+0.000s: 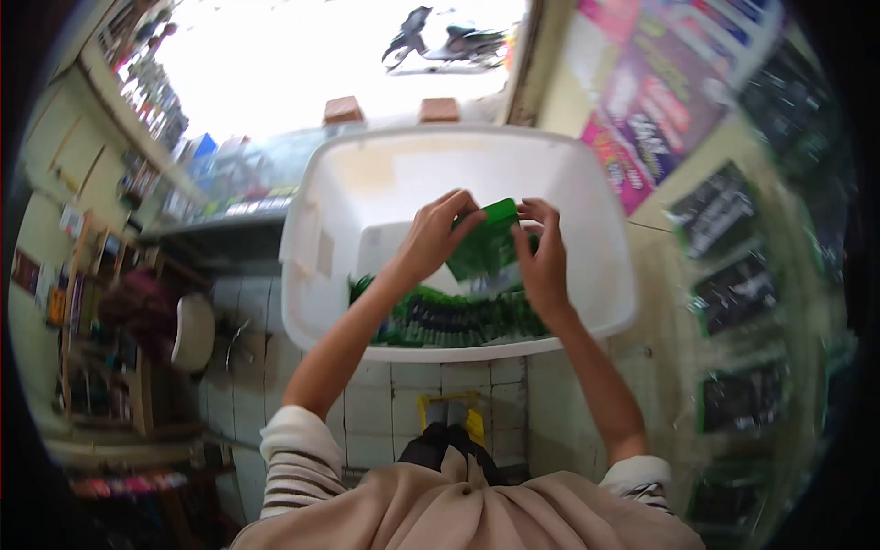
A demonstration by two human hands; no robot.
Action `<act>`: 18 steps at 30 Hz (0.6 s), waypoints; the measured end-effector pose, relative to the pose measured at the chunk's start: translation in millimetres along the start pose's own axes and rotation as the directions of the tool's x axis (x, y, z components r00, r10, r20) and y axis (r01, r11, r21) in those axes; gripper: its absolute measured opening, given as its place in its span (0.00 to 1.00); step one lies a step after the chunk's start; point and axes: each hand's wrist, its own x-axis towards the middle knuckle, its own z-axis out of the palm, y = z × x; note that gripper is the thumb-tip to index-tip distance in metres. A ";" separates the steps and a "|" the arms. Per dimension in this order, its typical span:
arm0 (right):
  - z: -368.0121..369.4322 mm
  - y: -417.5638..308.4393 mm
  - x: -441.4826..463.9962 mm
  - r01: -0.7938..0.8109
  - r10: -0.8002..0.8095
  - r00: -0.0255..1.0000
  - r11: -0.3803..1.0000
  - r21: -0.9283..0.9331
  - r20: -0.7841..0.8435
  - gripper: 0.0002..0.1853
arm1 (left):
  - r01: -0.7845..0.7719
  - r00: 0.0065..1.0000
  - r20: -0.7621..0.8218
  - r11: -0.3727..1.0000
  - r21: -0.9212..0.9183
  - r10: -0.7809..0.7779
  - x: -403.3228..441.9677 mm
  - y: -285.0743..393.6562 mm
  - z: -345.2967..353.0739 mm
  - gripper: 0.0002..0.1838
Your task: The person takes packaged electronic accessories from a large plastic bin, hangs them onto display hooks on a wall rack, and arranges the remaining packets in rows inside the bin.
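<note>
A shiny green packet (488, 255) is held up over a white plastic tub. My left hand (438, 235) is closed on its upper left side, thumb on the near face. At the packet's upper right edge, the thumb and curled fingers of my right hand (543, 261) close on it; the exact contact is blurred. Below both hands, several similar green packets (449, 321) stand packed in a row along the near side of the white tub (353, 174). My right forearm and hand hide the right end of that row.
A glass display case (240, 179) stands beyond the tub at left. Dark packets (738, 293) in clear wrap hang along the right wall. A white chair (193, 332) is at left. Below the tub is a yellow stool (474, 423). A parked scooter (449, 41) shows outside.
</note>
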 end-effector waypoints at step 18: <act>-203.7 -103.8 -233.8 -0.355 0.287 0.875 0.928 -0.116 -0.389 0.18 | -0.081 0.875 0.421 0.929 -0.361 0.239 -58.6 199.7 163.3 0.09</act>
